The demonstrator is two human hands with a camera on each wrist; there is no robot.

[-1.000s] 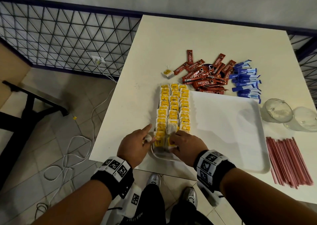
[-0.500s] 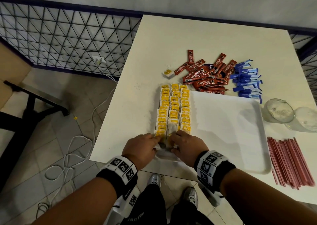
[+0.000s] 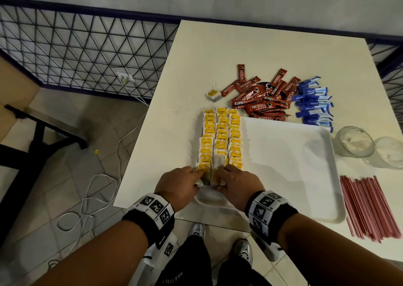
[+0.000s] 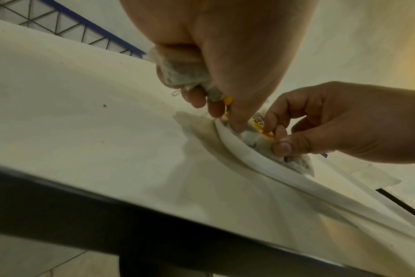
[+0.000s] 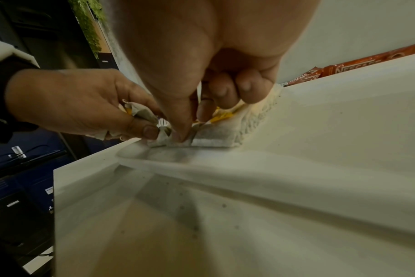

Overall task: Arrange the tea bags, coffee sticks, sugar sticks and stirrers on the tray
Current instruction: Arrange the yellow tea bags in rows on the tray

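Left hand (image 3: 177, 186) closed in | both hands pinch tea bags (image 3: 220, 139) | rows run away from person

Nearest tea bags (image 3: 210, 176) half hidden under both hands (image 3: 178, 187).

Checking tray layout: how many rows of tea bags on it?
3 rows on the tray's left side: left row, middle row, right row. Both hands cover the near ends, so more bags may be hidden there.
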